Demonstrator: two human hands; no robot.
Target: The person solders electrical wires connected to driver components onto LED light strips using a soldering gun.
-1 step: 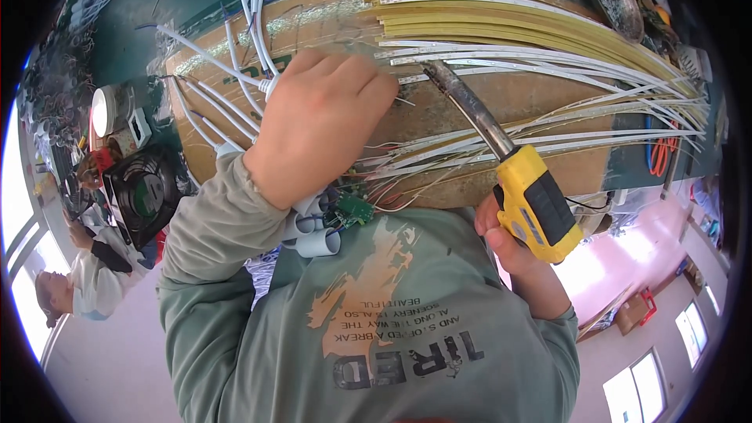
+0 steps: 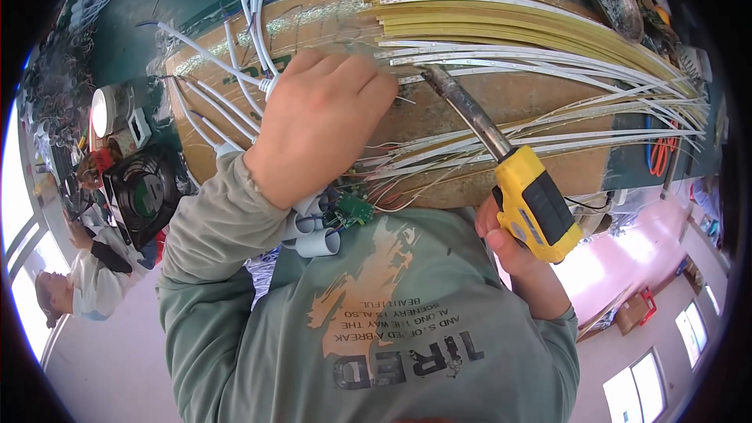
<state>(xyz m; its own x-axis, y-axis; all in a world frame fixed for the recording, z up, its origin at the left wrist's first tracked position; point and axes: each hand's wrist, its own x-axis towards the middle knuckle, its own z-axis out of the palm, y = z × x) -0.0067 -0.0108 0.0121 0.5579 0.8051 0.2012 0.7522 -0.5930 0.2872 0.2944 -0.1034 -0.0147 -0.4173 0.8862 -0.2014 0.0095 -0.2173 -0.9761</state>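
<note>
Looking down past a grey-green printed sweatshirt [image 2: 266, 329] onto a crowded dark green tabletop [image 2: 129, 35]. Holding, in the right hand [image 2: 511, 244], a chunky yellow-and-black plastic heating tool [image 2: 533, 196] with a long, scorched steel barrel, slanting up and to the left. Showing almost no change from the frame just before, except a slight shift of the blunt, darkened tip toward the left hand [image 2: 323, 125]; apparently meaning fine positioning rather than a fresh step. Bringing that tip right by the left ends of flat, ribbon-thin white strips [image 2: 548, 64], without showing clearly any contact. Curling the left hand's fingers downward, hiding the fingertips, and leaving the contents of that grip impossible to tell. Spreading rightward, beside a thick dull-yellow bundle of strips [image 2: 478, 28], in long springy curves over a stained, worn brown sheet [image 2: 435, 188]. Including, just below the left wrist, a small green circuit board [image 2: 355, 207], smooth hollow white plastic tubes [image 2: 319, 243] and hair-thin red and white wires [image 2: 392, 188]. Including also, to the left of that hand, round, rubbery-looking white cables [image 2: 205, 53] with coloured wire ends, splaying outward.
</note>
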